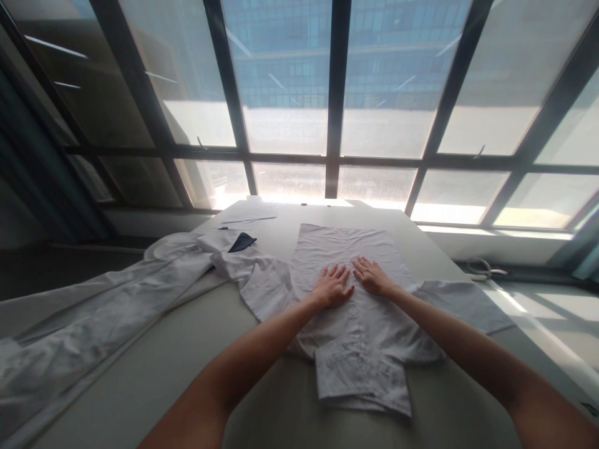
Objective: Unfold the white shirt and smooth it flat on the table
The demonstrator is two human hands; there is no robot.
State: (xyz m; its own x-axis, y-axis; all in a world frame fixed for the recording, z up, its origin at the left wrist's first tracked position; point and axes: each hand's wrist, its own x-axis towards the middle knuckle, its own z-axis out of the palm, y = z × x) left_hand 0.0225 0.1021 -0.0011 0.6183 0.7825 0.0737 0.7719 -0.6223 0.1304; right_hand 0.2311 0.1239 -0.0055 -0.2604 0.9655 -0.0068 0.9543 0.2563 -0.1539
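Note:
A white short-sleeved shirt (346,249) lies spread flat on a pale table (154,386), collar toward me and hem toward the window. My left hand (333,284) rests palm down on the middle of the shirt, fingers stretched out. Right beside it, my right hand (372,275) also lies flat on the cloth with its fingers apart. The two hands almost touch. Neither hand holds anything.
A pile of other white garments (107,318) stretches over the table's left side, with a dark blue patch (242,242) showing in it. Sheets of paper (248,215) lie at the far edge. Large windows (290,93) stand behind the table. A cable (484,269) lies on the sill at right.

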